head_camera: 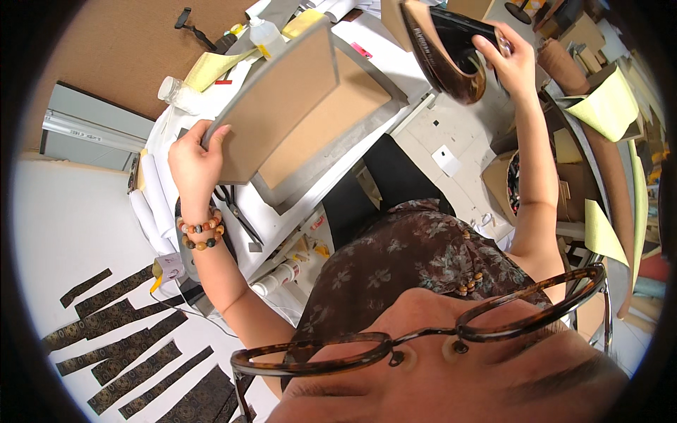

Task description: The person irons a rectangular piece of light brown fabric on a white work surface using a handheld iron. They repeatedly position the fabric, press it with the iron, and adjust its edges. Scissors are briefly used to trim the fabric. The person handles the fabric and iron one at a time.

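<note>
My left hand pinches the edge of a flat brown panel with a grey border, tilted up above the work surface. Under it lies a second tan panel with a wide grey border. My right hand grips the handle of a dark clothes iron, raised in the air to the right of the panels, with its pale soleplate turned partly to the left. Black-handled scissors lie beside my left wrist, near a small grey square.
A clear plastic bottle, a lidded clear jar and yellow sheet material stand or lie behind the panels. White rolls are at the left. Patterned dark strips lie lower left. Rolls and yellow sheets crowd the right.
</note>
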`<state>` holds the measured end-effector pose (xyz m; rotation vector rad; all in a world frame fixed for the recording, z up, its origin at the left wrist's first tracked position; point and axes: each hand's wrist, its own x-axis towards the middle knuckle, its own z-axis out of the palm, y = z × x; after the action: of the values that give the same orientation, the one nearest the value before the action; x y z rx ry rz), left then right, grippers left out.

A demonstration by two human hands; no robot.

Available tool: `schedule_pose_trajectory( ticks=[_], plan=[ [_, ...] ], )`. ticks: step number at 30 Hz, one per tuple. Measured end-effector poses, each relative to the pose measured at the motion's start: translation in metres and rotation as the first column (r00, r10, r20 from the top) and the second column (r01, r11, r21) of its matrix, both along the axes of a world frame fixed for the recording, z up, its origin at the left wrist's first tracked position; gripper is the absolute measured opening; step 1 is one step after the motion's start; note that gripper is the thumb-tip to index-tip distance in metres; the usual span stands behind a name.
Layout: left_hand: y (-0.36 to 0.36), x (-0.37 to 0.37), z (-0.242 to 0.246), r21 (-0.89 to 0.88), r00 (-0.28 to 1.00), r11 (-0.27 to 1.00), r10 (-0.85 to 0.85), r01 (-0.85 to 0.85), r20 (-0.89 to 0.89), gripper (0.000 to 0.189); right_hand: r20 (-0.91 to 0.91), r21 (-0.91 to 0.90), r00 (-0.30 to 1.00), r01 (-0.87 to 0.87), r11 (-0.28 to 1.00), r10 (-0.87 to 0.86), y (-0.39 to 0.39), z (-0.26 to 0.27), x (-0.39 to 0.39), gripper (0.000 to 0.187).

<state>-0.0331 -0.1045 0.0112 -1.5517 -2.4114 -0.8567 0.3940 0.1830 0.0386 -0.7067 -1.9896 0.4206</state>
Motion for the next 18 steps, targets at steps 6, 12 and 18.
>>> schedule_pose_trajectory(
  ticks=[6,12,18],
  plan=[
    [-0.029,-0.015,-0.008,0.036,0.99,0.994,0.104,-0.101,-0.094,0.029,0.45,0.186,0.867,-0.325,0.927,0.214,0.009,0.11,-0.094,0.042],
    [-0.053,-0.053,-0.132,0.763,0.636,0.564,-0.471,-0.315,0.611,0.027,0.628,-0.156,0.52,-0.645,0.748,0.579,0.002,0.159,-0.23,0.046],
    [-0.002,-0.032,-0.143,0.867,0.631,0.344,-0.594,-0.361,0.499,0.026,0.809,-0.017,0.436,-0.654,0.756,0.394,0.002,0.164,-0.259,0.05]
  ],
)
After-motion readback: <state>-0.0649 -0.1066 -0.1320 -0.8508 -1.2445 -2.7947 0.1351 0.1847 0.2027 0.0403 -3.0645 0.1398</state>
